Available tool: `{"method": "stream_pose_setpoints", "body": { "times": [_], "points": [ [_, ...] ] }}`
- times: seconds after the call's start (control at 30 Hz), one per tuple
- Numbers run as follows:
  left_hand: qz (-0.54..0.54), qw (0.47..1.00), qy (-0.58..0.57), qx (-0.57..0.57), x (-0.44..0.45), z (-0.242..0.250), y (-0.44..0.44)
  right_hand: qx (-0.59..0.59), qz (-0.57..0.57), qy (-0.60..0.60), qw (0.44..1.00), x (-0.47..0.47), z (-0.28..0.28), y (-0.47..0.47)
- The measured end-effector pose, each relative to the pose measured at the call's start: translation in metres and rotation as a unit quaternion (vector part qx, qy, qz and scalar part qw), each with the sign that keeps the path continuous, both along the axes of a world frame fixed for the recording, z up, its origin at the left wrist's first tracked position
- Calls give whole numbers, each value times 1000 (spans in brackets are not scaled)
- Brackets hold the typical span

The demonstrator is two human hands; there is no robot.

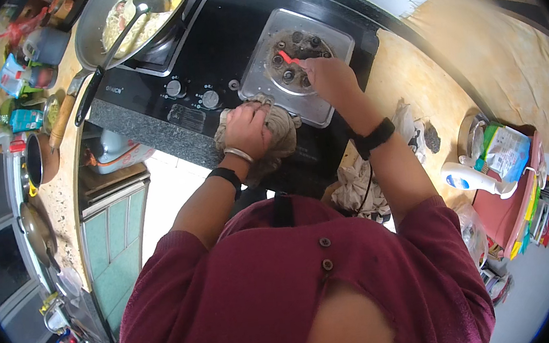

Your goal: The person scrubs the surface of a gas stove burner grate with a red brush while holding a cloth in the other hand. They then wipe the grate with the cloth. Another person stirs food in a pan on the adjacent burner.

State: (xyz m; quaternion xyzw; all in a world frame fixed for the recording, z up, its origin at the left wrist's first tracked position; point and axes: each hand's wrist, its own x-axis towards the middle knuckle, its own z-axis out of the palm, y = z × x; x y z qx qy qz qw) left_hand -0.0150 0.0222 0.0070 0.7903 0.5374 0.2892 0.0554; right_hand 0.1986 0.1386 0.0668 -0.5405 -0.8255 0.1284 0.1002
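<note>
My right hand [319, 74] is closed on a small red-handled tool [287, 57], its kind too small to tell, over the stained burner base [291, 46] in a square metal drip tray [256, 68]. Under my left hand [248, 126] is a bunched grey-brown cloth [283, 133], at the front edge of the black glass gas hob [232, 10]; the fingers curl into the cloth. Two control knobs, one of them a silver knob [210, 99], lie left of the cloth.
A wok [84, 35] of shredded food with a metal ladle [151, 3] across it stands on the left burner, its wooden handle [62, 121] jutting towards the jars. On the right are crumpled plastic bags [404, 120], a white bottle [471, 178] and a pink rack [499, 213].
</note>
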Motion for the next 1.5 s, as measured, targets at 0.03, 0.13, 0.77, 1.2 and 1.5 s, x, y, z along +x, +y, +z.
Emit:
{"method": "stream_pose_setpoints", "body": {
  "times": [0.03,0.13,0.77,1.2,1.5],
  "points": [
    [2,1000,-3,-1,0,0,0,-3,-8,-3,1000,-4,-1,-3],
    [5,1000,-6,-11,0,-1,-1,-7,-52,7,999,-24,-3,-8],
    [53,911,-383,-142,-26,15,25,-180,-308,385,851,-119,-22,-52],
    [73,851,-369,-366,-37,27,100,56,-135,217,965,-60,23,-127],
    [1,971,-32,-235,-57,49,141,85,-238,36,967,71,-31,-223]
  ]
}}
